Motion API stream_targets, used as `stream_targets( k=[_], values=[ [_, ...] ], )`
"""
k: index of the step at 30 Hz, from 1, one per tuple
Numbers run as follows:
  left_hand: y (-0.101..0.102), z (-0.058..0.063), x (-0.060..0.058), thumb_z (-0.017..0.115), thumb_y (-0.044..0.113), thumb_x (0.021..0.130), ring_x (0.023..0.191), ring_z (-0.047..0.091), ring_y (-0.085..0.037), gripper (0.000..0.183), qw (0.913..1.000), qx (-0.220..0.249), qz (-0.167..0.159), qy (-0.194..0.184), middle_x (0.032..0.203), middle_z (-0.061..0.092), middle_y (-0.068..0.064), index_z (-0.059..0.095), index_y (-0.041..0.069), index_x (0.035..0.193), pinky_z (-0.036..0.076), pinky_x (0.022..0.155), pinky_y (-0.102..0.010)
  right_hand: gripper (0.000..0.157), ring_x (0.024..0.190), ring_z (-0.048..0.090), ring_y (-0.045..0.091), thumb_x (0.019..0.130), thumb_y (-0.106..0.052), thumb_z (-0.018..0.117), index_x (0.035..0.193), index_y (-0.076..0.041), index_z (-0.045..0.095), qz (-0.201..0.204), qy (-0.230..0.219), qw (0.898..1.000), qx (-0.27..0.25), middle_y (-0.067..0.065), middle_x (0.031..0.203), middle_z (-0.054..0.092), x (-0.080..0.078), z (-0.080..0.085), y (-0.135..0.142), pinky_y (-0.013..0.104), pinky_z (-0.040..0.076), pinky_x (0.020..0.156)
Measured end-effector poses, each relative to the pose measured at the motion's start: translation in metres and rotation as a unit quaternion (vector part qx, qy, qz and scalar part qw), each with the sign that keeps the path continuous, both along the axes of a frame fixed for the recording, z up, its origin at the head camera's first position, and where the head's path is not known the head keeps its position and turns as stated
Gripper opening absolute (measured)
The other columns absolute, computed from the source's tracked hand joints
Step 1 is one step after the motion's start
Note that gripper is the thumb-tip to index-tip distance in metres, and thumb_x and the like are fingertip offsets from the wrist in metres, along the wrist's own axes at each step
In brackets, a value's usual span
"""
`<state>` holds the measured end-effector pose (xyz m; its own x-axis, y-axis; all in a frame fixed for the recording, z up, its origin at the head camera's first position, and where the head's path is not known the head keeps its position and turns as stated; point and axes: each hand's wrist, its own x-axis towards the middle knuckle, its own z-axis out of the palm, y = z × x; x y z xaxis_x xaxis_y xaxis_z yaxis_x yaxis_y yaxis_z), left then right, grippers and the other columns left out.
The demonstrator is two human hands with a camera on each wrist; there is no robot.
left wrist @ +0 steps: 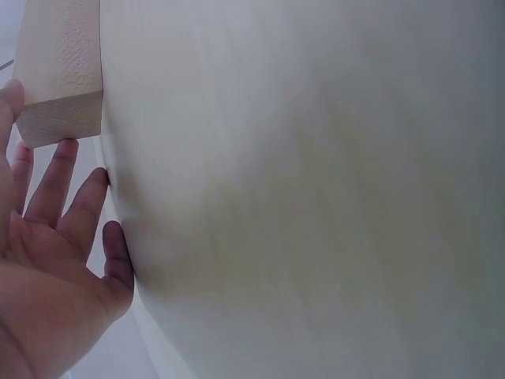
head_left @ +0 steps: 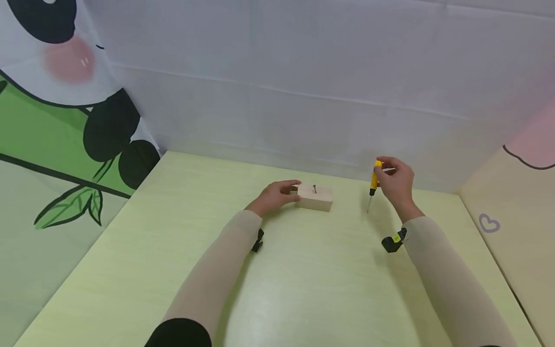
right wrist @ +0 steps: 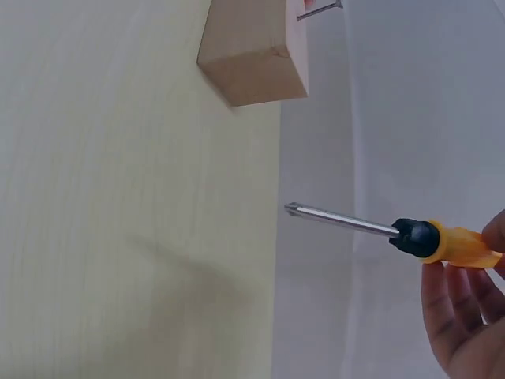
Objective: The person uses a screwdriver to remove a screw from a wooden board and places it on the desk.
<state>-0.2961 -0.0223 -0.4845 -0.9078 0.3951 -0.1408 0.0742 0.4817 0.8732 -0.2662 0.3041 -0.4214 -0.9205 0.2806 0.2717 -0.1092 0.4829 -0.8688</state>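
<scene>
A pale wooden block [head_left: 314, 198] lies on the table, with a screw [head_left: 315, 189] standing up from its top face. My left hand [head_left: 275, 196] holds the block at its left end, thumb near the front corner and index finger near the back. In the left wrist view, the other fingers [left wrist: 59, 185] spread below the block's end. My right hand [head_left: 396, 180] grips the yellow handle of a screwdriver [head_left: 374, 180], to the right of the block. Its metal tip points down and is apart from the screw; the right wrist view shows a cross-shaped tip.
The light yellow-green table [head_left: 303, 279] stretches toward me. A white cloth backdrop [head_left: 277, 86] rises behind its back edge. At the left is a printed panel [head_left: 47, 125] with a cartoon figure; at the right, a panel with a heart [head_left: 489, 223].
</scene>
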Motion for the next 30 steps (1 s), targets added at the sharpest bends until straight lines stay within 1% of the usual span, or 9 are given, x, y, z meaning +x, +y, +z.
stream_targets(
  k=[5,10,13,16,20,22,30],
  values=[
    [0.001,0.001,-0.002,0.07,0.04,0.088,0.132,0.049,-0.017,0.056,1.0,0.002,0.003,0.001,0.136,0.057,0.005,0.051,0.034,0.139,0.037,0.11,-0.042,0.034,0.072,0.057,0.003,0.094,-0.02,0.057,0.124,-0.004,0.064,0.018,-0.038,0.999,0.029,0.009,0.101,0.055,-0.003,-0.011,0.01,0.027,0.058,0.059],
    [0.001,-0.001,-0.003,0.07,0.04,0.087,0.132,0.049,-0.018,0.056,1.0,0.005,0.003,0.002,0.136,0.058,0.004,0.051,0.034,0.14,0.038,0.11,-0.042,0.036,0.08,0.057,0.015,0.095,-0.021,0.056,0.125,-0.003,0.062,0.035,-0.08,0.995,0.049,0.016,0.107,0.054,-0.005,-0.025,0.019,0.031,0.059,0.062],
    [0.001,-0.002,-0.005,0.07,0.04,0.087,0.132,0.049,-0.018,0.056,1.0,0.006,0.004,0.0,0.136,0.058,0.005,0.051,0.035,0.139,0.038,0.109,-0.042,0.036,0.084,0.055,0.022,0.096,-0.019,0.056,0.126,-0.001,0.061,0.042,-0.101,0.993,0.052,0.017,0.109,0.052,-0.006,-0.033,0.024,0.035,0.059,0.064],
    [0.001,-0.003,-0.007,0.071,0.041,0.087,0.132,0.049,-0.017,0.056,1.0,0.005,0.005,-0.001,0.135,0.058,0.006,0.051,0.036,0.139,0.038,0.11,-0.042,0.036,0.086,0.054,0.025,0.096,-0.018,0.056,0.127,0.0,0.06,0.047,-0.114,0.991,0.055,0.017,0.109,0.051,-0.008,-0.04,0.029,0.034,0.059,0.063],
    [0.001,-0.004,-0.008,0.071,0.041,0.086,0.133,0.048,-0.017,0.056,1.0,0.002,0.008,-0.002,0.135,0.058,0.006,0.051,0.036,0.139,0.037,0.111,-0.042,0.037,0.087,0.054,0.026,0.096,-0.018,0.056,0.127,0.0,0.059,0.052,-0.127,0.989,0.054,0.017,0.108,0.05,-0.01,-0.048,0.034,0.032,0.059,0.062],
    [0.001,-0.004,-0.008,0.071,0.041,0.087,0.133,0.048,-0.017,0.056,1.0,0.001,0.009,-0.002,0.135,0.058,0.006,0.051,0.036,0.139,0.037,0.111,-0.042,0.037,0.087,0.055,0.027,0.095,-0.018,0.057,0.127,0.001,0.059,0.054,-0.136,0.988,0.054,0.017,0.108,0.05,-0.011,-0.052,0.035,0.033,0.059,0.062],
    [0.003,-0.003,-0.007,0.07,0.04,0.088,0.134,0.047,-0.019,0.056,1.0,0.0,0.006,-0.001,0.137,0.057,0.004,0.05,0.036,0.14,0.036,0.111,-0.042,0.037,0.089,0.059,0.028,0.094,-0.018,0.058,0.126,0.002,0.059,0.071,-0.176,0.98,0.066,0.019,0.108,0.051,-0.016,-0.065,0.043,0.033,0.059,0.063]
  ],
)
